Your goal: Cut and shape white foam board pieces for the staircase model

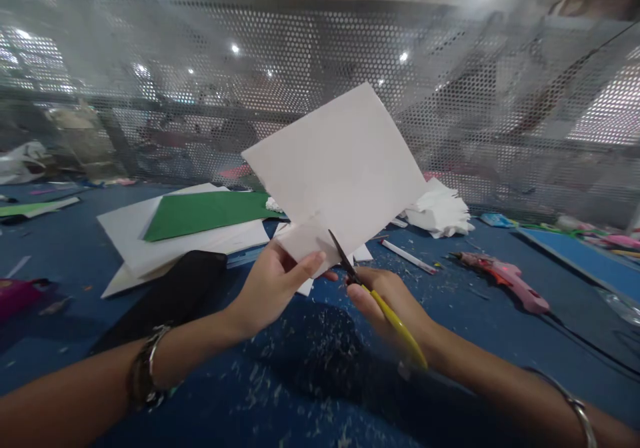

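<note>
My left hand pinches the lower corner of a white sheet and holds it up, tilted, above a blue table. My right hand grips yellow-handled scissors. Their dark blades point up into the sheet's bottom edge, just right of my left thumb. A bracelet sits on each wrist.
A green sheet lies on white boards at the left, with a black pouch in front. A stack of white pieces, a white pen and a pink glue gun lie at the right. Perforated metal mesh walls the far side. White scraps litter the table.
</note>
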The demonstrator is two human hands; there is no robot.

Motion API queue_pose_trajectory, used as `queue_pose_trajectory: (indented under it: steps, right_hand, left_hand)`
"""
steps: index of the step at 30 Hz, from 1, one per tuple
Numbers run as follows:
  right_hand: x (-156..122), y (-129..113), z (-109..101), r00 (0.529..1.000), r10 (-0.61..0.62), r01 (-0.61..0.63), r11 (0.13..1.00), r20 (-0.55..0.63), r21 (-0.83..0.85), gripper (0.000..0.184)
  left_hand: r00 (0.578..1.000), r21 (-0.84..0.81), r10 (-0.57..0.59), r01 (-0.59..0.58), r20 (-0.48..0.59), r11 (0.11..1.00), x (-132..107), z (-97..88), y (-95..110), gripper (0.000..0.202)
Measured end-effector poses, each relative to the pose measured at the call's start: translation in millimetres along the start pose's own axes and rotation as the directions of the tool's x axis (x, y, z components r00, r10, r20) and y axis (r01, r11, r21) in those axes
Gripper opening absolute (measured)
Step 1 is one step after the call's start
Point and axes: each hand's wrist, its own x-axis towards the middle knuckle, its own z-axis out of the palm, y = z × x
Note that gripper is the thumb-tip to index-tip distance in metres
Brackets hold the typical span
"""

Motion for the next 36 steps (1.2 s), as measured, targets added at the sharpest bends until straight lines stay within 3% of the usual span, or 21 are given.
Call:
queue_pose_trajectory:
  steps: [6,16,24,32,36]
  right_hand:
    - [1,-1,-3,0.999,0.017,-0.017,1.000,0.046,0.011,0.043]
    - [0,2,-4,0.998,0.047,-0.046,0.999,0.042,-0.025,0.043]
    - [-2,7,5,0.999,-0.004,0.008,0.997,-0.053,0.074,0.047]
    - [-1,8,8,0.997,0.032,-0.029,0.999,-0.075,0.044,0.046]
    - [1,8,5,0.999,0.022,-0.021,0.999,-0.024,0.034,0.043]
  left_hand:
    - [0.992,0.101,0.094,-0.103,0.088,0.989,-1,-2.3,0,0.018]
    - [0.991,0.302,0.080,-0.110,0.111,0.947,1,-3.0,4,0.026]
    - [0.983,0.349,0.063,-0.120,0.171,0.930,1,-4.0,-2,0.032]
    - [0.990,0.318,0.052,-0.092,0.131,0.944,1,-4.0,-7,0.028]
    - [0.991,0.283,0.011,-0.049,0.134,0.958,1,-4.2,-10,0.028]
